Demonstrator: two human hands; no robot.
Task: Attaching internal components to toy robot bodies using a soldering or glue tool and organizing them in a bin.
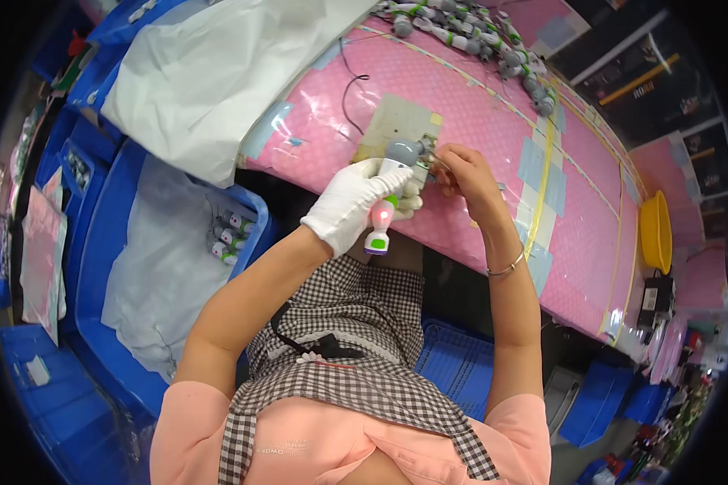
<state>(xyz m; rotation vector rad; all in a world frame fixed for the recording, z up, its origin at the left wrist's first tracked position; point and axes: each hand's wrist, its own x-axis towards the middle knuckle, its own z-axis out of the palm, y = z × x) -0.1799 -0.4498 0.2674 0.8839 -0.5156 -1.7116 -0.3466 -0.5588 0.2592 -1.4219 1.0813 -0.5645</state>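
Note:
My left hand [349, 202], in a white glove, is closed round a white microphone-shaped toy [383, 216]. The toy has a grey round head, green parts and a purple end, and a small red light glows on its body. Its round head lies over a greyish board [402, 121] at the table's near edge. Beside that head, my bare right hand [463, 176] has its thumb and fingers pinched together, close to a small metal fixture [426, 149]. Whatever those fingertips hold is too small to make out.
Pink bubble-patterned sheeting covers the table [461, 105], with a thin black cable [344, 89] running over it. Similar grey, white and green toys [469, 32] are heaped at the far side. A lined blue bin [97, 267] with several toys stands left; a yellow basin [655, 232] is right.

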